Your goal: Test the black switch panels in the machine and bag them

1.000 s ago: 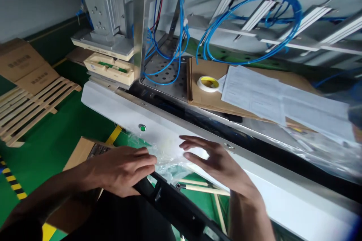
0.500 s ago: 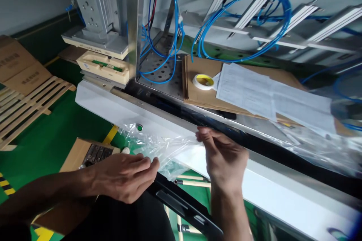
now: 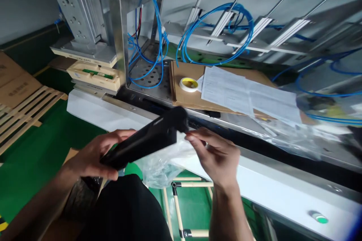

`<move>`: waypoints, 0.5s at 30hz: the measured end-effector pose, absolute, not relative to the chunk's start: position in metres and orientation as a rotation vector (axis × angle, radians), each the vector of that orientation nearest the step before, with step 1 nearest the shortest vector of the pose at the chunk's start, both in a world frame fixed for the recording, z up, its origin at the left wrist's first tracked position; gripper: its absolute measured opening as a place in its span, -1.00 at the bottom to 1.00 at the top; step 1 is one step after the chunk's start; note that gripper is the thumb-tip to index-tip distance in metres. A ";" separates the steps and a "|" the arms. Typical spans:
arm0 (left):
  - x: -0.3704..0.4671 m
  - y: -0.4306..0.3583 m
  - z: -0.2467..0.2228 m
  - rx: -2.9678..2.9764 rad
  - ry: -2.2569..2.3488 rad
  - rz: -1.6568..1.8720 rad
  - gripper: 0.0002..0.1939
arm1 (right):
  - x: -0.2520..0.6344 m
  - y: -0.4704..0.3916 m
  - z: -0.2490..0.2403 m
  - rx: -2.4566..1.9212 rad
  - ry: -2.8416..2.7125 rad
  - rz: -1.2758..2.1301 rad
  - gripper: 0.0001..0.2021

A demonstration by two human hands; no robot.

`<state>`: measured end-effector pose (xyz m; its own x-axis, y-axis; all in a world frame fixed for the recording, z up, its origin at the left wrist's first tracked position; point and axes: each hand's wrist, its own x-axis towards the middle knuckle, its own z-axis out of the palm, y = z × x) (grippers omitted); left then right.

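left hand point(image 3: 97, 156): palm up, fingers curled | right hand point(image 3: 216, 154): pinching plastic point(image 3: 162, 163)

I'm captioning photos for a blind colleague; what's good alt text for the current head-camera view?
A person's left hand holds a long black part, with the right hand at its upper end, near crumpled clear plastic. Beyond, a tape roll and paper sheets lie on flat cardboard.
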<state>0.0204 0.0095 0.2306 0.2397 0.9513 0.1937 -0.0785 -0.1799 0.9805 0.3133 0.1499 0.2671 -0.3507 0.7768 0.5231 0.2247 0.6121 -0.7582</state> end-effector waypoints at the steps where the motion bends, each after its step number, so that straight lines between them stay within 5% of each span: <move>1: 0.022 0.021 0.234 1.365 0.793 1.160 -0.33 | 0.309 0.151 0.269 -0.734 -1.936 0.787 -0.78; 8: 0.069 0.069 0.234 1.173 0.638 0.901 -0.41 | 0.282 0.149 0.269 -0.766 -2.007 1.052 -0.78; 15: 0.082 0.063 0.228 0.961 0.790 1.231 -0.38 | 0.289 0.155 0.233 -0.896 -1.276 1.299 -0.55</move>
